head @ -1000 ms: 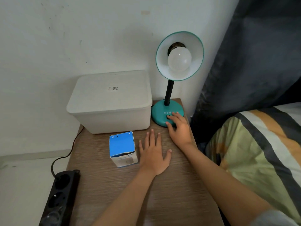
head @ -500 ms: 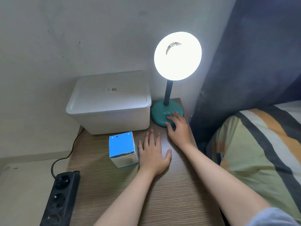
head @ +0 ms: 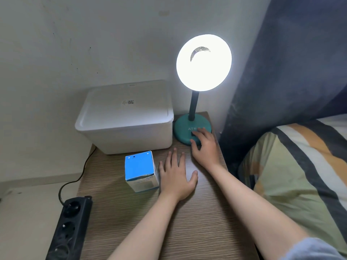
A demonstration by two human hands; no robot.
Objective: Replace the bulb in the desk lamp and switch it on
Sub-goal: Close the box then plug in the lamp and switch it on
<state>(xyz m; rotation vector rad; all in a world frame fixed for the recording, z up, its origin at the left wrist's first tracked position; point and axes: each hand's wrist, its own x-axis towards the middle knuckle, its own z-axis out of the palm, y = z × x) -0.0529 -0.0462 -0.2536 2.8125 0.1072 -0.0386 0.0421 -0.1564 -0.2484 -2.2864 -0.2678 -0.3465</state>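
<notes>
A teal desk lamp stands at the far right corner of the wooden bedside table (head: 187, 231). Its round shade (head: 204, 62) glows bright white, so the bulb inside is washed out. My right hand (head: 205, 147) rests on the front of the lamp base (head: 183, 130), fingertips over the dark switch. My left hand (head: 177, 176) lies flat on the tabletop, fingers spread, holding nothing. Just left of it stands a small blue-topped bulb box (head: 140, 170), closed.
A white lidded plastic box (head: 127, 117) fills the back left of the table. A black power strip (head: 71, 226) and its cable (head: 75, 181) hang at the left edge. A striped bed cover (head: 300, 175) and dark curtain (head: 291, 62) lie to the right.
The lamp was dark one second ago and has lit up since. Both hands have stayed where they were.
</notes>
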